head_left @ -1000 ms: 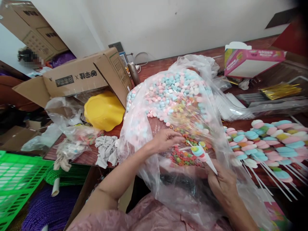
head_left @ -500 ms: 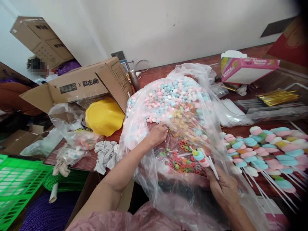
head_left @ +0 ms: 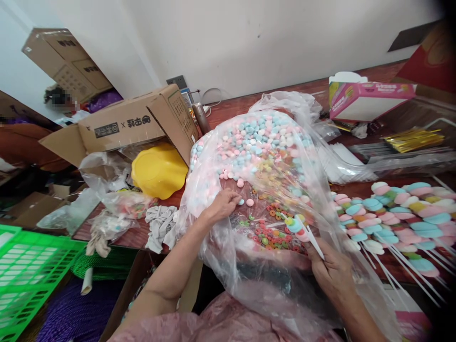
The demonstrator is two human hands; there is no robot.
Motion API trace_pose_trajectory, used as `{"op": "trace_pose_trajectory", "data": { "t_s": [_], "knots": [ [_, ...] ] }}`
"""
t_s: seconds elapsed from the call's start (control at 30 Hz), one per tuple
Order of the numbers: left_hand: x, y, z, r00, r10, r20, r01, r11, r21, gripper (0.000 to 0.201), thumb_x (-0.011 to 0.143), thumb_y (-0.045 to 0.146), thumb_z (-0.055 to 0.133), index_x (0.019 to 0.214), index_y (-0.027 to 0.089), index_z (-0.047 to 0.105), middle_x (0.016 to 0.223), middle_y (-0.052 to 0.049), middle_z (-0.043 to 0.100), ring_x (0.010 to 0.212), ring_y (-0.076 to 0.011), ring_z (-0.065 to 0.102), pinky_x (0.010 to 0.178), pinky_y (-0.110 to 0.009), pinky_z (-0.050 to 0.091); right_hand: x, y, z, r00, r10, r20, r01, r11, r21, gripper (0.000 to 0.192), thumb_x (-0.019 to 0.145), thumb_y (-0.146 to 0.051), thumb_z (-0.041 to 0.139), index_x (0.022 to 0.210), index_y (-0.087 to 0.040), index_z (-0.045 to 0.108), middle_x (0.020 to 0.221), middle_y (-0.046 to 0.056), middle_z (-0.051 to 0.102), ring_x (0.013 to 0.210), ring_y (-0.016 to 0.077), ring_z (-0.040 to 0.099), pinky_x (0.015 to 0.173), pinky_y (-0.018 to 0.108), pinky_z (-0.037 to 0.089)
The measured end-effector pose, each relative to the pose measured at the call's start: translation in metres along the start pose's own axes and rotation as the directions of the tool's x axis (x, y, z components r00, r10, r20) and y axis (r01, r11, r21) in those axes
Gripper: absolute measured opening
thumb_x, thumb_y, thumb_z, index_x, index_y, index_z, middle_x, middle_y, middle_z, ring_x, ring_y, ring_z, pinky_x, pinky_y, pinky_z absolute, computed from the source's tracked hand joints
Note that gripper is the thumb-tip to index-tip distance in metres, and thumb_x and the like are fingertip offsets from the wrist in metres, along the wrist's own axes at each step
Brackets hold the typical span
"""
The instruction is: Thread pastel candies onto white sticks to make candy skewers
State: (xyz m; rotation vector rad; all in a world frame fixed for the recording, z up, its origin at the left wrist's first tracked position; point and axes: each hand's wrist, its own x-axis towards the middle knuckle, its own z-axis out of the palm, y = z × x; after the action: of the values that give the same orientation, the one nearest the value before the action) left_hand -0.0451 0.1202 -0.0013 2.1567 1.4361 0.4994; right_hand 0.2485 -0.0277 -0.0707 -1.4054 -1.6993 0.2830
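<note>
My left hand (head_left: 225,203) is over the clear plastic sheeting, its fingers curled in, with a small blue marshmallow (head_left: 241,202) at the fingertips. Two loose pink marshmallows lie close by, one of them a round pink marshmallow (head_left: 250,202). Beyond them spreads a pile of pink, blue and white marshmallows (head_left: 254,135). My right hand (head_left: 333,266) grips white sticks (head_left: 313,237) together with a marshmallow skewer (head_left: 296,227) threaded with yellow, blue and pink pieces. Coloured gummy rings (head_left: 272,237) lie between my hands.
Finished-looking marshmallow skewers (head_left: 395,213) are heaped at right. Behind them are gold twist ties (head_left: 413,140) and a pink box (head_left: 372,99). To the left stand a cardboard box (head_left: 124,121), a yellow basin (head_left: 158,171), grey cloth (head_left: 160,228) and a green crate (head_left: 32,270). Another person sits far left.
My left hand has drawn back toward me and left from the pile's edge. Loose pink marshmallows and a blue one now show beside it. My right hand keeps its hold, almost unmoved.
</note>
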Motion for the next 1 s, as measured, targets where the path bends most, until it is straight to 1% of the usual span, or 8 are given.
{"op": "trace_pose_trajectory", "data": {
  "t_s": [0.2, 0.33, 0.43, 0.5, 0.6, 0.67, 0.83, 1.0],
  "knots": [
    [0.006, 0.011, 0.012, 0.994, 0.109, 0.024, -0.112, 0.961, 0.251, 0.025, 0.094, 0.033, 0.059, 0.103, 0.020, 0.078, 0.100, -0.011, 0.064, 0.098, -0.0247, 0.056, 0.094, -0.040, 0.045, 0.000, -0.001, -0.001, 1.000, 0.012, 0.006, -0.012, 0.999, -0.039, 0.023, 0.095, -0.030, 0.050, 0.096, -0.021, 0.071, 0.068, 0.001, 0.071, 0.055, 0.0181, 0.065, 0.052, 0.027, 0.049],
    [0.011, 0.021, 0.021, 0.989, 0.120, 0.081, -0.142, 0.917, 0.372, 0.024, 0.095, 0.029, 0.057, 0.095, 0.018, 0.078, 0.106, -0.015, 0.066, 0.107, -0.0301, 0.055, 0.096, -0.045, 0.045, -0.001, 0.000, 0.000, 0.999, 0.038, 0.017, -0.038, 0.998, -0.046, 0.026, 0.096, -0.032, 0.048, 0.097, -0.021, 0.071, 0.070, 0.002, 0.072, 0.058, 0.0194, 0.066, 0.055, 0.029, 0.051],
    [0.014, 0.025, 0.020, 0.988, 0.134, 0.075, -0.151, 0.938, 0.311, 0.020, 0.092, 0.025, 0.059, 0.086, 0.017, 0.076, 0.096, -0.012, 0.071, 0.104, -0.0282, 0.057, 0.095, -0.042, 0.046, -0.001, -0.001, 0.000, 0.999, 0.039, 0.014, -0.038, 0.998, -0.048, 0.026, 0.095, -0.033, 0.048, 0.096, -0.021, 0.071, 0.071, 0.003, 0.073, 0.057, 0.0199, 0.066, 0.056, 0.030, 0.052],
    [0.016, 0.022, 0.015, 0.993, 0.107, 0.042, -0.112, 0.980, 0.165, 0.016, 0.089, 0.022, 0.063, 0.082, 0.017, 0.076, 0.088, -0.008, 0.073, 0.094, -0.0239, 0.061, 0.089, -0.037, 0.047, -0.001, -0.001, 0.000, 0.999, 0.028, 0.016, -0.027, 0.999, -0.044, 0.025, 0.094, -0.031, 0.049, 0.095, -0.021, 0.071, 0.072, 0.003, 0.073, 0.058, 0.0200, 0.067, 0.056, 0.030, 0.052],
    [0.016, 0.012, 0.005, 0.999, -0.028, -0.042, 0.022, 0.992, -0.124, 0.015, 0.086, 0.024, 0.066, 0.082, 0.014, 0.076, 0.076, -0.004, 0.072, 0.073, -0.0169, 0.062, 0.072, -0.029, 0.047, -0.002, 0.001, 0.001, 1.000, -0.015, 0.016, 0.016, 0.999, -0.037, 0.022, 0.093, -0.026, 0.049, 0.096, -0.020, 0.070, 0.072, 0.002, 0.073, 0.058, 0.0191, 0.067, 0.054, 0.028, 0.051],
    [0.014, 0.005, -0.002, 0.992, -0.108, -0.069, 0.091, 0.971, -0.221, 0.016, 0.084, 0.026, 0.067, 0.083, 0.013, 0.076, 0.072, -0.002, 0.070, 0.067, -0.0148, 0.060, 0.065, -0.026, 0.045, -0.003, 0.003, 0.001, 0.999, -0.049, 0.009, 0.049, 0.998, -0.043, 0.021, 0.092, -0.023, 0.049, 0.099, -0.020, 0.069, 0.075, 0.002, 0.074, 0.058, 0.0190, 0.068, 0.053, 0.028, 0.050],
    [0.003, 0.001, -0.001, 0.998, -0.060, -0.020, 0.058, 0.995, -0.083, 0.009, 0.079, 0.020, 0.070, 0.074, 0.015, 0.075, 0.072, -0.002, 0.069, 0.071, -0.0152, 0.060, 0.073, -0.028, 0.045, -0.005, 0.007, 0.003, 0.997, -0.072, -0.002, 0.071, 0.995, -0.067, 0.023, 0.090, -0.020, 0.049, 0.104, -0.020, 0.068, 0.078, 0.003, 0.075, 0.059, 0.0198, 0.069, 0.055, 0.028, 0.051],
    [-0.011, 0.005, 0.011, 0.994, 0.061, -0.096, -0.050, 0.992, 0.112, 0.012, 0.084, 0.018, 0.066, 0.073, 0.016, 0.071, 0.075, -0.004, 0.068, 0.078, -0.0175, 0.058, 0.084, -0.033, 0.044, -0.003, 0.003, 0.001, 0.995, -0.100, -0.009, 0.099, 0.992, -0.075, 0.025, 0.088, -0.015, 0.048, 0.102, -0.020, 0.068, 0.076, 0.002, 0.074, 0.058, 0.0189, 0.069, 0.055, 0.027, 0.052]
  ]
}}
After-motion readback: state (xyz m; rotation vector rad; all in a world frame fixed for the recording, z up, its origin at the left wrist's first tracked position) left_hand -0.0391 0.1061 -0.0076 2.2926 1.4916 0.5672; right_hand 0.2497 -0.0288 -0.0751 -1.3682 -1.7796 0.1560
